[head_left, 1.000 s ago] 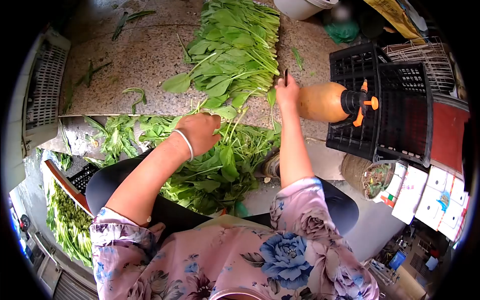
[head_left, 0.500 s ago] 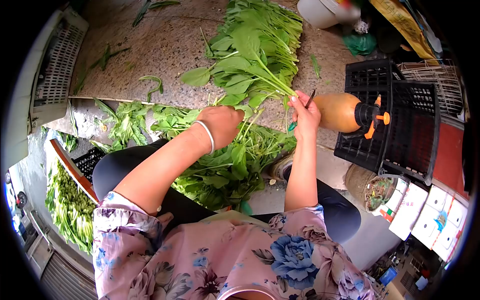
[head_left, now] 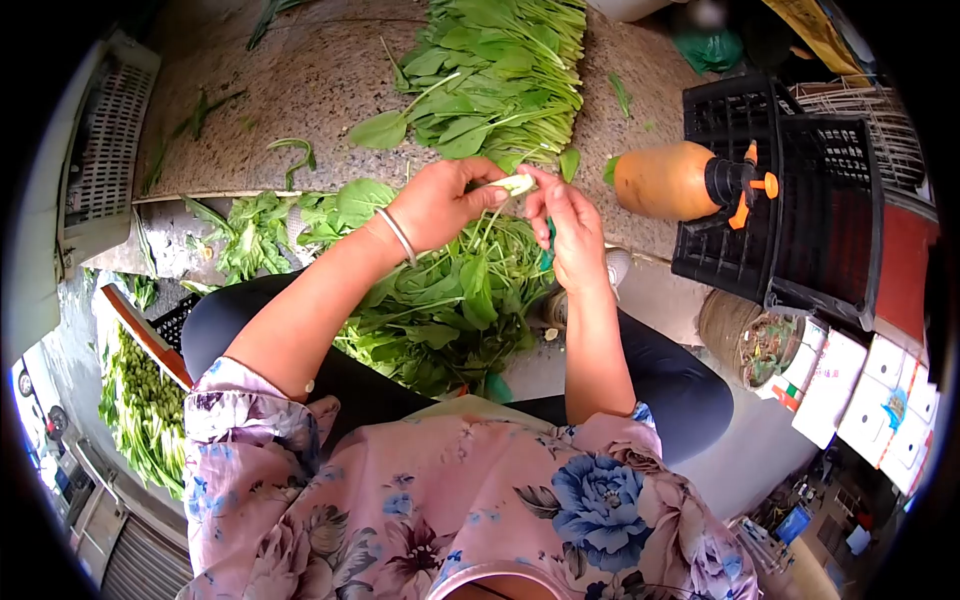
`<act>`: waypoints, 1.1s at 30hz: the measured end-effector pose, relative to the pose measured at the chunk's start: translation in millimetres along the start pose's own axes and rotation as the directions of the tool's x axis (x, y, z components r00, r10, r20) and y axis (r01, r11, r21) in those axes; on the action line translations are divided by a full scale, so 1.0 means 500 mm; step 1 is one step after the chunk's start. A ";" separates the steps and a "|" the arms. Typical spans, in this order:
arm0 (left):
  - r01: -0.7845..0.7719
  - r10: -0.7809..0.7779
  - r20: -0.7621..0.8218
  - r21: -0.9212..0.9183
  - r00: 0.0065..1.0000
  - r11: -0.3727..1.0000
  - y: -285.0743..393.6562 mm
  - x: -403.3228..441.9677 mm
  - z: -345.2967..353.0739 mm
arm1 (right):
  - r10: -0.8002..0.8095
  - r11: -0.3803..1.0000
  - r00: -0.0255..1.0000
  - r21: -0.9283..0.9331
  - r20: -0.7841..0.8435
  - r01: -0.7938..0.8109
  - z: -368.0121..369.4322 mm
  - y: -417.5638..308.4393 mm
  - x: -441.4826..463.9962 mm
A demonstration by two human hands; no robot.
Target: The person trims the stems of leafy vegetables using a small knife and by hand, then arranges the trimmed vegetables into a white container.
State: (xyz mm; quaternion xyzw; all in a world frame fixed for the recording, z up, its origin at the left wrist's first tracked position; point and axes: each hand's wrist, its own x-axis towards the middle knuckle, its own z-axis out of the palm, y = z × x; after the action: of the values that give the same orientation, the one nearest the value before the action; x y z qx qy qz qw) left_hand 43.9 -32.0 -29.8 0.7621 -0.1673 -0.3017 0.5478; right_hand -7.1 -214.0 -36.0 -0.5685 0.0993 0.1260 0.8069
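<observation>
Shirt point(head_left: 430, 490) — pink, blue-flowered | vegetables point(head_left: 440, 310) — green | slab point(head_left: 340, 105): speckled brown | bottle point(head_left: 660, 182): orange

Stacked greens point(head_left: 500, 75) lie on the table point(head_left: 345, 90) at top centre; a spray bottle point(head_left: 665, 181) lies to their right, beside crates point(head_left: 775, 195) at the frame's right.

An orange plastic spray bottle with a black collar point(head_left: 664, 181) is right of centre, just beside two black plastic lattice crates point(head_left: 823, 215). A crumpled green plastic bag point(head_left: 708, 50) is at upper right, a pale wire rack point(head_left: 872, 108) nearer the right edge. White cardboard boxes point(head_left: 868, 398) sit at lower right, a pale slatted plastic crate point(head_left: 103, 160) at upper left, a grey ridged shutter point(head_left: 145, 560) at lower left.
</observation>
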 end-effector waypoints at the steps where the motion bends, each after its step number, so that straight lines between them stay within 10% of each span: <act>1: -0.032 0.031 -0.006 -0.147 0.999 0.989 -0.003 -0.002 0.004 | -0.005 1.000 0.999 0.008 0.045 0.004 0.001 0.003 -0.003; 22: 0.289 -0.189 0.273 -0.392 0.943 0.874 0.006 -0.017 -0.020 | 0.200 0.906 0.946 0.320 0.255 -0.278 -0.052 0.057 0.027; 26: 0.242 -0.173 0.205 -0.389 0.963 0.889 -0.004 -0.013 -0.016 | 0.144 0.989 0.857 0.038 -0.495 -0.145 -0.104 0.066 0.162; 33: 0.105 -0.091 -0.058 0.328 0.994 0.939 -0.012 -0.006 -0.018 | 0.115 0.943 0.597 -0.102 -0.794 -0.318 -0.185 0.088 0.365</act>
State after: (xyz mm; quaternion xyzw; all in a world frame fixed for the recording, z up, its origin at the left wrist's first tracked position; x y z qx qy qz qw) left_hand 46.8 -21.6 -32.7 0.8567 -0.1661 -0.2801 0.4000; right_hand 150.3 -270.7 -161.8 -0.6405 0.4913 -0.0235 0.5898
